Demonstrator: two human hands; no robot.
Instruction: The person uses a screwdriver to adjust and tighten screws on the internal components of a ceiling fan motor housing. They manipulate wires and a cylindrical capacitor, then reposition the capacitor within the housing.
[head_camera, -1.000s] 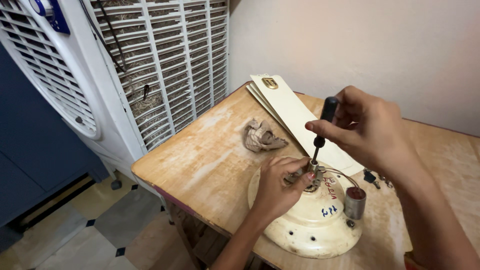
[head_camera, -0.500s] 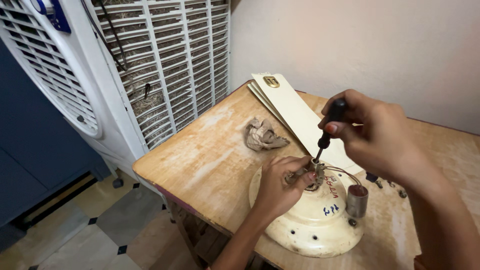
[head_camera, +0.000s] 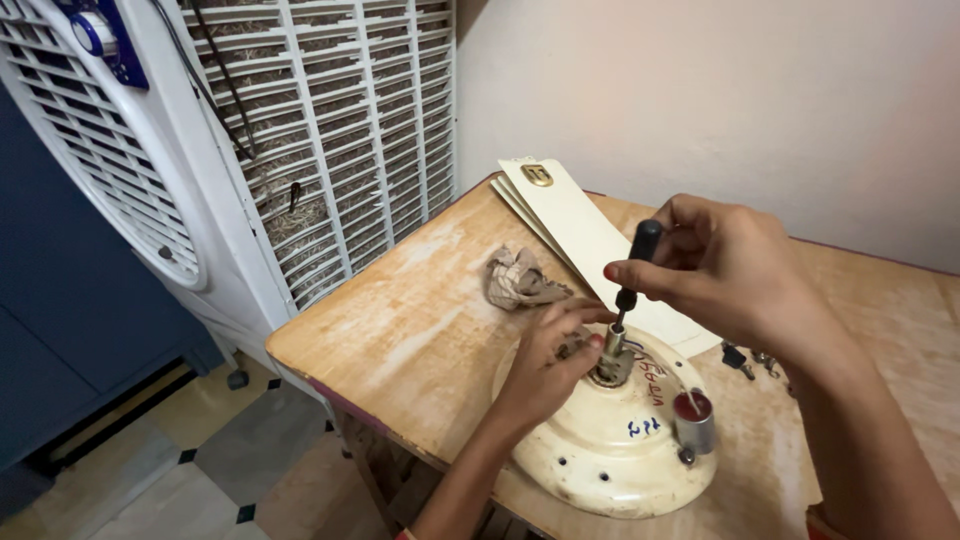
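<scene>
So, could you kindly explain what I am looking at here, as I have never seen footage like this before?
This is one view from a camera worn on a person's head, looking down at their own two bare hands. The right hand holds a black-handled screwdriver, tip down on the hub of a cream round motor housing. The left hand grips that metal hub. The housing lies on a worn wooden table, with a crumpled rag, cream fan blades and small dark parts. A white air cooler stands beside the table.
</scene>
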